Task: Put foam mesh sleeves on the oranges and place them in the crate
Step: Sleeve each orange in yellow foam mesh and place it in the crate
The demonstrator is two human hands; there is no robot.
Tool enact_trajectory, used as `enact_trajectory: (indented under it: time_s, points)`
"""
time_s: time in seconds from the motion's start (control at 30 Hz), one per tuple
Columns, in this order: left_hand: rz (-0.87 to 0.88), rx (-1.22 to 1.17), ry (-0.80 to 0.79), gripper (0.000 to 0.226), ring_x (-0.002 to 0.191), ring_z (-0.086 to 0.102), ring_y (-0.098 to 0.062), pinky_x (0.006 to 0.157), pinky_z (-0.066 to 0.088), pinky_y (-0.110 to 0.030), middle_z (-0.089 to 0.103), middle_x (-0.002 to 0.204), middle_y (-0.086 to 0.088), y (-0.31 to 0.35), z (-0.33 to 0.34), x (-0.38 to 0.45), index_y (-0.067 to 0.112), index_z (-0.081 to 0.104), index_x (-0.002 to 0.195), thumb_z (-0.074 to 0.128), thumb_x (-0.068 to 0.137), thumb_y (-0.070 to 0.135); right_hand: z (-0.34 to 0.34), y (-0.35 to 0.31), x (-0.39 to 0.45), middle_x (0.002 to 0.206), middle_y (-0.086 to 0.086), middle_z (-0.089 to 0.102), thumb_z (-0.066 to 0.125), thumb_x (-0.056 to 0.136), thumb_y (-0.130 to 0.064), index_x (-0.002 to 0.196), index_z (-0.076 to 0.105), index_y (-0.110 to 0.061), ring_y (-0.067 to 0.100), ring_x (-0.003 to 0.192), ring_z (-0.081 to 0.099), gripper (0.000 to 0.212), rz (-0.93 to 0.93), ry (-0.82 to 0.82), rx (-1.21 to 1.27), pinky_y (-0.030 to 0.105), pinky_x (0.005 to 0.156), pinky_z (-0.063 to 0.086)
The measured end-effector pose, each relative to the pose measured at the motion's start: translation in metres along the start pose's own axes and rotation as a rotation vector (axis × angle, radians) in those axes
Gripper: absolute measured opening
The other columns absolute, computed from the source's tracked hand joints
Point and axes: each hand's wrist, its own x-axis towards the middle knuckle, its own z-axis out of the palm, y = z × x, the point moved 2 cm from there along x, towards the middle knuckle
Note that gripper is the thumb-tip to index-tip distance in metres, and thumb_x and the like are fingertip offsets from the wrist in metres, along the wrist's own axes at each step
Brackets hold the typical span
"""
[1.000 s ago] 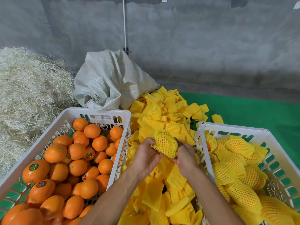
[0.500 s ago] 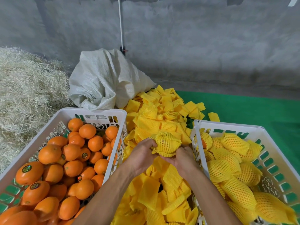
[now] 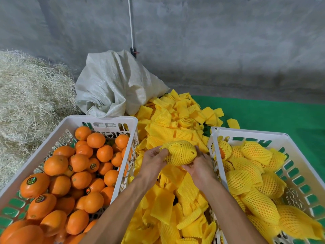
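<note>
Sleeved orange (image 3: 179, 153) gripped by both hands, left hand (image 3: 152, 160) and right hand (image 3: 199, 167), above loose sleeve pile (image 3: 175, 199), between crate of bare oranges (image 3: 121, 120) and crate of sleeved oranges (image 3: 249, 133).

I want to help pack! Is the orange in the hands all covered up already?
Nearly covered. Yellow mesh wraps the held orange, with no peel showing; the left hand and right hand grip it above the loose sleeves.

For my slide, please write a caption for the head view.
Both hands hold a sleeved orange over loose sleeves, between orange crate and sleeved crate.
</note>
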Motion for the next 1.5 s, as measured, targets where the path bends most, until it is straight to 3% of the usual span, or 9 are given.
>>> enact_trajectory:
  time_s: [0.13, 0.3, 0.47, 0.57, 0.73, 0.9, 1.1, 1.23, 1.5]
  points:
    - [-0.047, -0.098, -0.067, 0.042, 0.086, 0.066, -0.020, 0.086, 0.055, -0.043, 0.070, 0.087, -0.013, 0.006, 0.005, -0.002, 0.006, 0.071, 0.072, 0.045, 0.105, -0.002, 0.001, 0.004, -0.001, 0.127, 0.022, 0.064, 0.053, 0.106, -0.017, 0.138, 0.050, -0.002, 0.033, 0.107, 0.066, 0.036, 0.057, -0.012, 0.021, 0.041, 0.067, 0.058]
    - [-0.185, -0.088, 0.016, 0.042, 0.071, 0.032, -0.022, 0.079, 0.034, -0.042, 0.019, 0.078, -0.014, 0.002, 0.008, -0.002, 0.015, 0.023, 0.068, 0.040, 0.099, -0.009, -0.001, 0.008, 0.005, 0.131, 0.023, 0.062, 0.056, 0.104, -0.015, 0.140, 0.052, -0.004, 0.037, 0.117, 0.063, 0.038, 0.116, -0.035, 0.029, 0.043, 0.075, 0.058]
    - [-0.200, 0.002, -0.027, 0.007, 0.086, 0.059, -0.028, 0.077, 0.055, -0.042, 0.057, 0.095, -0.021, -0.002, 0.007, -0.005, 0.001, 0.053, 0.096, 0.051, 0.102, -0.003, -0.004, 0.007, 0.009, 0.112, 0.012, 0.071, 0.057, 0.104, -0.022, 0.122, 0.064, -0.013, 0.029, 0.103, 0.068, 0.021, 0.009, 0.027, -0.032, 0.038, 0.066, 0.057]
    - [-0.005, 0.282, 0.068, 0.023, 0.098, 0.059, -0.024, 0.083, 0.056, -0.046, 0.059, 0.120, -0.011, -0.005, 0.003, -0.002, 0.009, 0.055, 0.124, 0.056, 0.107, 0.024, -0.009, -0.002, 0.011, 0.094, -0.001, 0.071, 0.052, 0.106, -0.036, 0.089, 0.066, -0.029, 0.015, 0.086, 0.066, 0.024, -0.203, 0.159, -0.239, 0.038, 0.062, 0.058]
    - [-0.154, -0.084, -0.074, 0.033, 0.102, 0.076, -0.032, 0.082, 0.064, -0.050, 0.072, 0.121, -0.007, -0.003, 0.006, 0.000, 0.024, 0.063, 0.121, 0.060, 0.100, 0.050, -0.016, -0.002, 0.016, 0.113, 0.026, 0.064, 0.048, 0.105, -0.046, 0.106, 0.061, -0.021, 0.030, 0.098, 0.064, 0.028, -0.312, 0.179, -0.423, 0.065, 0.094, 0.051]
    - [-0.204, -0.302, -0.123, 0.038, 0.105, 0.070, -0.040, 0.099, 0.056, -0.059, 0.068, 0.119, -0.015, -0.006, 0.004, 0.001, 0.007, 0.055, 0.133, 0.067, 0.101, 0.026, -0.014, 0.000, 0.020, 0.130, -0.008, 0.052, 0.049, 0.103, -0.052, 0.139, 0.055, -0.016, 0.020, 0.120, 0.053, 0.051, -0.261, 0.092, -0.389, 0.054, 0.109, 0.045]
    - [-0.089, -0.269, -0.217, 0.050, 0.081, 0.065, -0.017, 0.097, 0.059, -0.048, 0.063, 0.092, -0.009, -0.006, 0.007, -0.001, 0.018, 0.062, 0.136, 0.079, 0.090, 0.012, -0.013, 0.000, 0.020, 0.133, 0.000, 0.062, 0.049, 0.104, -0.048, 0.137, 0.057, -0.018, 0.022, 0.122, 0.059, 0.045, -0.253, 0.085, -0.307, 0.051, 0.105, 0.049]
    - [-0.064, -0.243, -0.225, 0.048, 0.101, 0.067, -0.022, 0.095, 0.059, -0.052, 0.057, 0.119, -0.014, -0.005, 0.007, -0.001, 0.014, 0.066, 0.129, 0.083, 0.084, 0.010, -0.012, -0.003, 0.019, 0.115, -0.006, 0.069, 0.056, 0.099, -0.052, 0.111, 0.068, -0.029, 0.016, 0.109, 0.065, 0.028, -0.256, 0.050, -0.332, 0.042, 0.094, 0.054]
    - [0.050, -0.177, 0.108, 0.034, 0.100, 0.075, -0.032, 0.077, 0.065, -0.049, 0.067, 0.122, -0.018, -0.005, 0.004, 0.000, 0.002, 0.070, 0.114, 0.083, 0.083, 0.000, -0.006, -0.010, -0.002, 0.125, -0.030, 0.055, 0.065, 0.084, -0.070, 0.125, 0.055, -0.047, -0.023, 0.107, 0.051, 0.048, -0.534, -0.166, -0.591, 0.009, 0.073, 0.049]
